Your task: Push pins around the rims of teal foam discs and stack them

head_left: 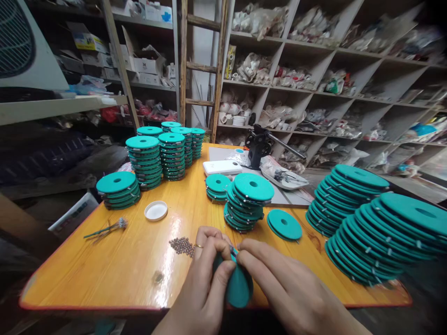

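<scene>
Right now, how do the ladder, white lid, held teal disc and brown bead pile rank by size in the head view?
Ladder
Teal disc, partly hidden
White lid and bead pile look alike

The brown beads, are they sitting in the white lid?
No, the brown beads lie loose on the table, apart from the white lid.

- Left of the left hand (207,270), the table (118,270) lay open, apart from a bead pile (181,246) just beside the fingers
- Ahead, the middle disc stack (249,202) stood in the way
- Between it and the white lid (156,211), a lane ran backward
- Tall right-hand stacks (380,237) walled off the right hand's (282,279) outer side
</scene>
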{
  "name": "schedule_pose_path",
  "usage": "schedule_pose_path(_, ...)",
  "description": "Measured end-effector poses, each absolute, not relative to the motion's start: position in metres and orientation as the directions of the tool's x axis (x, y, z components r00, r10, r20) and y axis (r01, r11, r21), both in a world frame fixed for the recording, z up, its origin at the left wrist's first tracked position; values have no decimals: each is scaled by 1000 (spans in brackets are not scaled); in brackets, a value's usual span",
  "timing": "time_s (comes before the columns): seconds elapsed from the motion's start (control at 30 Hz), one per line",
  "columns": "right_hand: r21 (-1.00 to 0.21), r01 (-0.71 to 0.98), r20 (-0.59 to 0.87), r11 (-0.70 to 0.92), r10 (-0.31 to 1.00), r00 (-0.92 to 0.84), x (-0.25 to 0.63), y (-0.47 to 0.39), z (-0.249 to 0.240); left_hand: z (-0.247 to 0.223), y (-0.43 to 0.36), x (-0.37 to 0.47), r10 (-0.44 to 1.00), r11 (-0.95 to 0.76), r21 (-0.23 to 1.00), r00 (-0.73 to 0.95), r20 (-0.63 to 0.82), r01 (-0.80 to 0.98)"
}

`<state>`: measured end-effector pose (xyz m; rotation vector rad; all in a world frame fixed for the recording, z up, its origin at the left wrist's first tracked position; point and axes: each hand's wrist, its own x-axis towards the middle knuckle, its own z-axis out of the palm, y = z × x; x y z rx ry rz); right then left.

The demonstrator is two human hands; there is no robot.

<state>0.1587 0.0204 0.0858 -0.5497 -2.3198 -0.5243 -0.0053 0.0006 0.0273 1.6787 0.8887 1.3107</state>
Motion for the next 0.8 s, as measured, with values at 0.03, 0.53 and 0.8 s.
schedule_pose_path(0.03,223,518,693,826,240,-680,157,20,89,28,1,-5,891,-420,906,214,401,51)
schedule_pose_path(0.53,-87,531,697,843,432,-572,175,10,50,26,-1,-2,877,-450,888,233,419,96)
schedule_pose_path(0.8,-177,532,689,828,490,-534,178,1,44,26,-1,-3,864,-476,868,258,433,138)
